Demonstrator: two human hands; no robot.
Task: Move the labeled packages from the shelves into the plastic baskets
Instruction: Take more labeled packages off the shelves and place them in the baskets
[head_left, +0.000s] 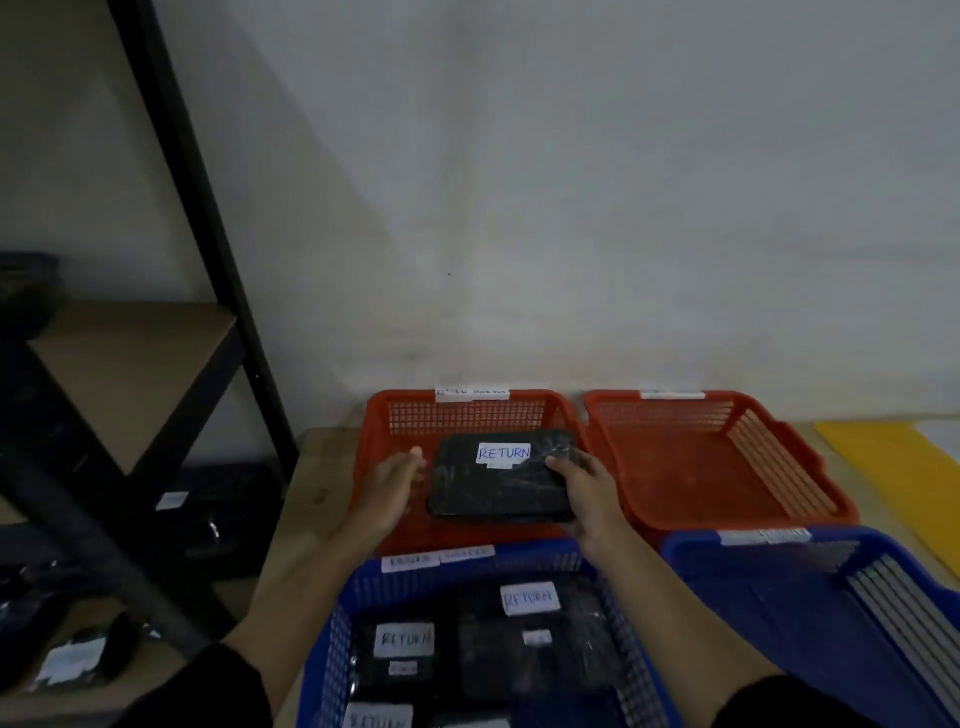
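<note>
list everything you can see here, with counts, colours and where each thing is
red baskets: 2, red plastic, side by side against the wall; the right one looks empty
blue baskets: 2, blue plastic, nearest the camera, the second at right
package in the left red basket: 1, black wrap, white RETURN label
packages in the left blue basket: at least 3, black, white RETURN labels
basket tags: white strips on the rims, writing unreadable
shelving unit: 1, black frame, tan boards, at left
packages on the lower shelves: several, dark, count unclear
yellow sheet: 1, far right on the table
left hand: open, beside the package
right hand: gripping the package's right edge
</note>
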